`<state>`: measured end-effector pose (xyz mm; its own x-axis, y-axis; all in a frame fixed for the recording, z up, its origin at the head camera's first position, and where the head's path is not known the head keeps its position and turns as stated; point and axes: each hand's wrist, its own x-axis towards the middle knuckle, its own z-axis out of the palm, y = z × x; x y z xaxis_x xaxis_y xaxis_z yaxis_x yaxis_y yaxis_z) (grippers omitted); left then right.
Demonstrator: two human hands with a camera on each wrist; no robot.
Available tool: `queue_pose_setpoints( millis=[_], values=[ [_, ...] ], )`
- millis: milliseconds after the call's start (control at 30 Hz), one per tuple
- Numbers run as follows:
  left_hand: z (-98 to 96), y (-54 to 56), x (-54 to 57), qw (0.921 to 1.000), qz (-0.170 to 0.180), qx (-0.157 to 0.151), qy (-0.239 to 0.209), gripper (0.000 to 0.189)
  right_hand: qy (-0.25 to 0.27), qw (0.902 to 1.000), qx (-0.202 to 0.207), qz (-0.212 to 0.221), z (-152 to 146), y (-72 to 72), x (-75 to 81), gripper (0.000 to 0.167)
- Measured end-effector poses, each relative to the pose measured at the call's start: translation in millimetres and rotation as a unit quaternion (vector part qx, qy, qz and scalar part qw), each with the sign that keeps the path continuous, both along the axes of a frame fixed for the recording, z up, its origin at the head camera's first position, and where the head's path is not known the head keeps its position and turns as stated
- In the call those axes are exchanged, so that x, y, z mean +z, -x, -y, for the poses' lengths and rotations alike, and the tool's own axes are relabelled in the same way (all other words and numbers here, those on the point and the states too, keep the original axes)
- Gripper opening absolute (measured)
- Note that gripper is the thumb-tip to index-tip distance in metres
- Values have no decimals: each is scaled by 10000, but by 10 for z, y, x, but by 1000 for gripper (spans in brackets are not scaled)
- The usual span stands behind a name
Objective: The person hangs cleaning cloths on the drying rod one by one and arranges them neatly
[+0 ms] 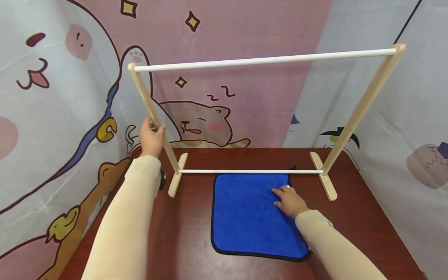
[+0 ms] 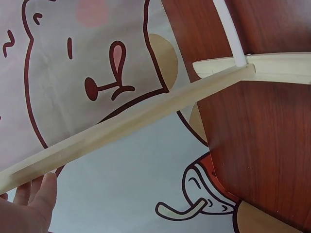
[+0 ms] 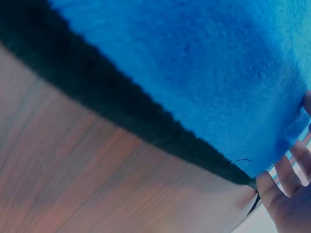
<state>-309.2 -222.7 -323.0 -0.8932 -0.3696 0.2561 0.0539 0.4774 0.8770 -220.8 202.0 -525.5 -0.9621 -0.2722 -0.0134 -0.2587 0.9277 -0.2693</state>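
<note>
My left hand (image 1: 152, 140) grips the left wooden post (image 1: 159, 120) of a standing rack partway up. Its thumb shows in front, while some fingers pass behind. A white upper rod (image 1: 262, 61) and a white lower rod (image 1: 245, 171) join the two posts. On the table, a blue towel (image 1: 252, 217) with black edging lies spread out, its far edge near the lower rod. My right hand (image 1: 292, 203) rests on the towel's right edge, with fingers extended and thumb apart. In the right wrist view, fingers (image 3: 289, 179) touch the cloth's edge; their contact is partly cut off.
The rack's right post (image 1: 364, 107) leans outward in view. Its feet (image 1: 177, 175) stand on a reddish-brown wooden table (image 1: 192, 229). Cartoon-printed cloth (image 1: 224, 35) hangs behind and at both sides. A small dark object (image 1: 162, 181) shows beside the left sleeve.
</note>
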Motion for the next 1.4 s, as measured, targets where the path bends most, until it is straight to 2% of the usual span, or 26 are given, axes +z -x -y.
queue_pose_setpoints(
  millis=[467,600,633,667,833,900,1100,1400],
  values=[
    [-33,48,26,9992,164,324,-155,45,-254,9988,257,-345,96,-26,17,21],
    [2,77,14,9990,253,336,-172,45,-89,9988,313,-370,114,-36,53,15],
    [10,85,13,9989,272,345,-181,45,-41,9979,378,-527,94,-8,-4,14],
    [16,92,13,9988,284,361,-187,45,27,9972,383,-642,99,-10,4,13],
    [17,106,32,9983,232,500,-211,43,408,9958,274,-767,134,-18,95,14],
    [14,107,39,9982,202,522,-218,42,489,9967,127,-628,182,-58,227,13],
    [11,96,53,9982,171,518,-250,41,574,9884,105,-1402,250,-106,390,14],
    [-3,73,63,9977,235,542,-329,38,876,9581,453,-2689,279,-107,604,15]
  ],
)
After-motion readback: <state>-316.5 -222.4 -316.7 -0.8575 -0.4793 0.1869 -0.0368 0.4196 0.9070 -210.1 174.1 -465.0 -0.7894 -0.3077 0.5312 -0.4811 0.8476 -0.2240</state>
